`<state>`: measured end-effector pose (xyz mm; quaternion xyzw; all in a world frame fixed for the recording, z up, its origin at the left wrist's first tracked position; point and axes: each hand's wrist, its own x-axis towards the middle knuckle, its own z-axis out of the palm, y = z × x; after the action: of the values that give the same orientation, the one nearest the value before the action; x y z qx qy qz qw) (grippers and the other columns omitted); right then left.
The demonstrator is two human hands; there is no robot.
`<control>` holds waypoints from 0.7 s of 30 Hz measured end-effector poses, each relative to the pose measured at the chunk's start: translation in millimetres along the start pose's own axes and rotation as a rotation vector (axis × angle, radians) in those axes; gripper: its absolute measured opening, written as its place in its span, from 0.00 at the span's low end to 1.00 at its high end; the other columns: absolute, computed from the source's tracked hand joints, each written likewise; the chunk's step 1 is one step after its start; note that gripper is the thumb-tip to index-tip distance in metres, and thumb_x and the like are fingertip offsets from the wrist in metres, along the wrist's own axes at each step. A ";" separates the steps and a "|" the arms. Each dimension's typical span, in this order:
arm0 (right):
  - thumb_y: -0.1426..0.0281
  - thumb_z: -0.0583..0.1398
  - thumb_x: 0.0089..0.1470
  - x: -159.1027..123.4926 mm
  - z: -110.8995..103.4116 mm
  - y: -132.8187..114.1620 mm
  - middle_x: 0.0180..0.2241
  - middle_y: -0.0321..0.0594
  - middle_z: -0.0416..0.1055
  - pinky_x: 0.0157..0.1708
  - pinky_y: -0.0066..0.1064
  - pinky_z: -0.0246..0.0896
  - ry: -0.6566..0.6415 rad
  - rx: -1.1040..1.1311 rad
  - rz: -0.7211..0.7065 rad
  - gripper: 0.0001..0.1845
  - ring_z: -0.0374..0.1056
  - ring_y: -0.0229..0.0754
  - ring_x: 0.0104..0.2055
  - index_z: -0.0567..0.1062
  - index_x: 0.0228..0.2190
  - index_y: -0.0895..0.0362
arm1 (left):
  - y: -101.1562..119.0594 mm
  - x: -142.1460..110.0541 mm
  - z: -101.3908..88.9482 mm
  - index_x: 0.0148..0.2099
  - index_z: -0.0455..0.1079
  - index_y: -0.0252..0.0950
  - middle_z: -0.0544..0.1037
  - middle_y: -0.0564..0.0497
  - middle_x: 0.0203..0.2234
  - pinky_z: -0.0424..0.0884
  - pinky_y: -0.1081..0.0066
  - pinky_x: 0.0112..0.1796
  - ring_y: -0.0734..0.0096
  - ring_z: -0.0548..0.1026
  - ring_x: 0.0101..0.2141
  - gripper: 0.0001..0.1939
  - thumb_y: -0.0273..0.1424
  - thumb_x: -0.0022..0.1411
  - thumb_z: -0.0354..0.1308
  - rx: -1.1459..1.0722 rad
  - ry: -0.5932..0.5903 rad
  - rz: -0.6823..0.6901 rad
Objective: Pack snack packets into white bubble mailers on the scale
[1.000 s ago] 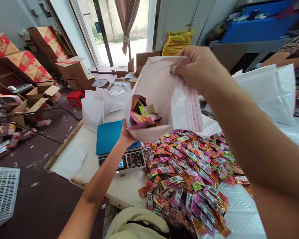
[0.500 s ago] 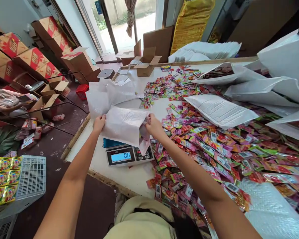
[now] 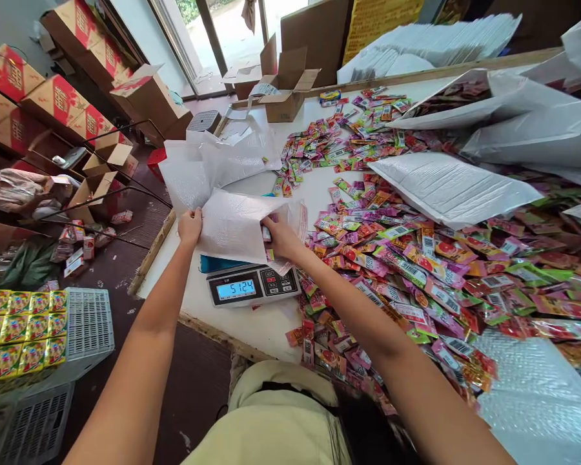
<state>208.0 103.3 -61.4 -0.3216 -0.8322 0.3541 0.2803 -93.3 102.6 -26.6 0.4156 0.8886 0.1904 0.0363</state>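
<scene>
White bubble mailer [image 3: 232,223] lies between left hand [image 3: 190,226] and right hand [image 3: 281,239].

Some fingertips of the right hand [image 3: 283,240] were hidden inside the bag [image 3: 232,223]. Left of that hand, the bag covered most of the blue plate [image 3: 217,263]; well beyond, the top edge cut off the yellow stack [image 3: 380,27].

The white, wood-edged surface [image 3: 266,330] on my feed carries a digital scale [image 3: 259,288], strewn colourful sachets [image 3: 407,258] and, leftward, pale bags [image 3: 237,158].
</scene>
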 end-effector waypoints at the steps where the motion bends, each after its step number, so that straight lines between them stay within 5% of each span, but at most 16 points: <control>1: 0.76 0.59 0.51 0.9 -2.2 0.1 0.49 0.48 0.70 0.52 0.37 0.64 0.002 0.012 -0.009 0.24 0.64 0.47 0.52 0.70 0.51 0.59 | -0.2 0.0 -0.1 0.44 0.77 0.31 0.81 0.35 0.45 0.67 0.62 0.49 0.51 0.76 0.49 0.20 0.41 0.70 0.50 0.002 0.001 -0.006; 5: 0.73 0.59 0.51 -5.6 -16.6 2.8 0.43 0.46 0.73 0.47 0.34 0.62 0.074 0.039 0.019 0.11 0.68 0.46 0.44 0.75 0.39 0.57 | -2.5 2.9 1.3 0.45 0.77 0.31 0.81 0.34 0.47 0.67 0.61 0.51 0.50 0.75 0.50 0.20 0.41 0.70 0.50 0.000 0.003 -0.009; 13: 0.65 0.62 0.48 -47.9 -69.7 3.4 0.32 0.40 0.76 0.35 0.31 0.60 0.191 0.225 0.100 0.08 0.69 0.42 0.33 0.76 0.29 0.56 | -4.7 7.2 1.9 0.44 0.75 0.31 0.79 0.34 0.47 0.66 0.58 0.55 0.49 0.74 0.52 0.16 0.39 0.69 0.53 -0.054 0.016 -0.045; 16: 0.59 0.66 0.48 -92.5 -105.5 4.6 0.31 0.39 0.76 0.34 0.33 0.62 0.330 0.207 0.184 0.11 0.70 0.43 0.33 0.75 0.29 0.54 | -6.2 5.5 -3.8 0.49 0.72 0.31 0.78 0.36 0.47 0.65 0.57 0.58 0.52 0.73 0.53 0.14 0.35 0.66 0.57 -0.141 0.112 -0.025; 21: 0.58 0.68 0.53 -207.8 -175.5 28.2 0.38 0.36 0.75 0.29 0.40 0.66 0.592 0.057 0.311 0.09 0.73 0.49 0.37 0.77 0.37 0.42 | -20.3 -0.9 -22.1 0.51 0.69 0.35 0.72 0.39 0.49 0.67 0.59 0.57 0.57 0.73 0.50 0.16 0.30 0.61 0.63 -0.361 0.329 0.090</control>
<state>471.5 37.9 -28.8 -0.5255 -0.6457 0.3069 0.4612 -112.4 83.3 -13.7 0.4050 0.8148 0.4125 -0.0438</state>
